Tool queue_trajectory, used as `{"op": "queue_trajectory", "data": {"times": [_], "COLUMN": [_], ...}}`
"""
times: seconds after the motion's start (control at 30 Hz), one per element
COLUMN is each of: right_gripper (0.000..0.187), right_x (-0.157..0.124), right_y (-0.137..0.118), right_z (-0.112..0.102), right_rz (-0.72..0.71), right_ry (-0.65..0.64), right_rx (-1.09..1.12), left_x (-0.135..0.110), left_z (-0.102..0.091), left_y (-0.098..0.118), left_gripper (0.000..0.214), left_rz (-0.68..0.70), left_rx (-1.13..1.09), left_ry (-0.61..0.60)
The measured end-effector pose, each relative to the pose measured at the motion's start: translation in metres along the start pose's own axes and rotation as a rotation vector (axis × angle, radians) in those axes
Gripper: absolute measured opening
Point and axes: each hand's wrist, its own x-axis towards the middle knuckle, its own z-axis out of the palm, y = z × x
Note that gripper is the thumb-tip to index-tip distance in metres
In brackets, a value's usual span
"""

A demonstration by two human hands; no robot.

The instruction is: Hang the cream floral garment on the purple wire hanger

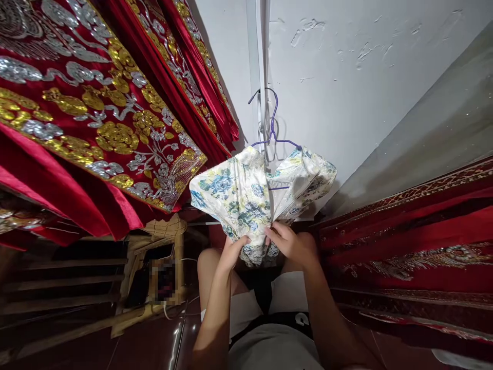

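A white blouse (250, 200) with a blue and yellow flower print hangs in front of me on a purple hanger (272, 128). Its front is parted at the neck, and the hanger's lower bar shows through the gap. My left hand (233, 252) grips the blouse near its lower left edge, thumb on the front and the other fingers hidden behind the cloth. With thumb and fingers, my right hand (287, 241) pinches the front edge near the bottom of the opening. The gathered hem droops between both hands.
Red cloths (115, 113) with gold and silver sequin embroidery hang at the left. More red embroidered fabric (416, 246) lines the right. A bamboo frame (127, 267) stands at lower left on the tiled floor. Behind the blouse is a white wall (327, 77) with peeling paint.
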Motion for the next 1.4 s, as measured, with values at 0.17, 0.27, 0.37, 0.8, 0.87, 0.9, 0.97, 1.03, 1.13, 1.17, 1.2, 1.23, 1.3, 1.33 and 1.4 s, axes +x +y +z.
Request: {"op": "queue_trajectory", "data": {"times": [0.17, 0.27, 0.37, 0.8, 0.87, 0.9, 0.97, 1.03, 1.13, 1.17, 1.2, 1.23, 1.3, 1.33, 1.4], "right_gripper": [0.051, 0.047, 0.045, 0.040, 0.037, 0.034, 0.031, 0.032, 0.031, 0.030, 0.029, 0.028, 0.028, 0.028, 0.029], "right_x": [0.003, 0.000, -0.003, 0.032, 0.053, 0.064, 0.082, 0.093, 0.091, 0.087, 0.081, 0.076, 0.065, 0.061, 0.057], "right_y": [0.004, 0.007, 0.005, -0.036, -0.069, -0.087, -0.118, -0.140, -0.147, -0.145, -0.142, -0.139, -0.134, -0.133, -0.134], "right_z": [0.005, 0.001, 0.002, -0.018, -0.035, -0.042, -0.051, -0.053, -0.045, -0.042, -0.039, -0.036, -0.032, -0.031, -0.030], "right_rz": [-0.038, -0.052, -0.024, 0.005, -0.047, -0.058, -0.157, -0.243, -0.315, -0.319, -0.315, -0.306, -0.288, -0.287, -0.300], "right_ry": [0.043, 0.075, 0.106, 0.251, 0.306, 0.302, 0.352, 0.352, 0.340, 0.339, 0.338, 0.334, 0.321, 0.319, 0.327], "right_rx": [-0.026, 0.021, 0.078, 0.262, 0.216, 0.201, 0.236, 0.235, 0.204, 0.196, 0.187, 0.174, 0.136, 0.118, 0.096], "left_x": [-0.006, -0.012, -0.019, -0.014, -0.013, -0.012, -0.009, -0.003, 0.010, 0.015, 0.020, 0.025, 0.034, 0.039, 0.046], "left_z": [0.001, 0.007, 0.020, 0.055, 0.055, 0.056, 0.058, 0.061, 0.066, 0.067, 0.069, 0.071, 0.076, 0.078, 0.084], "left_y": [0.002, -0.002, -0.011, -0.030, -0.034, -0.036, -0.038, -0.034, -0.010, 0.004, 0.020, 0.039, 0.079, 0.099, 0.131], "left_gripper": [0.043, 0.039, 0.049, 0.013, 0.015, 0.016, 0.017, 0.019, 0.017, 0.015, 0.017, 0.025, 0.039, 0.039, 0.033], "left_rz": [0.000, 0.313, 0.687, 0.628, 0.634, 0.637, 0.647, 0.657, 0.667, 0.684, 0.715, 0.763, 0.865, 0.907, 0.983], "left_rx": [0.022, 0.131, 0.311, 0.451, 0.466, 0.474, 0.491, 0.519, 0.556, 0.548, 0.517, 0.473, 0.404, 0.413, 0.520], "left_ry": [0.077, 0.419, 0.580, -0.017, -0.041, -0.057, -0.102, -0.169, -0.279, -0.290, -0.269, -0.215, -0.103, -0.090, -0.154]}}
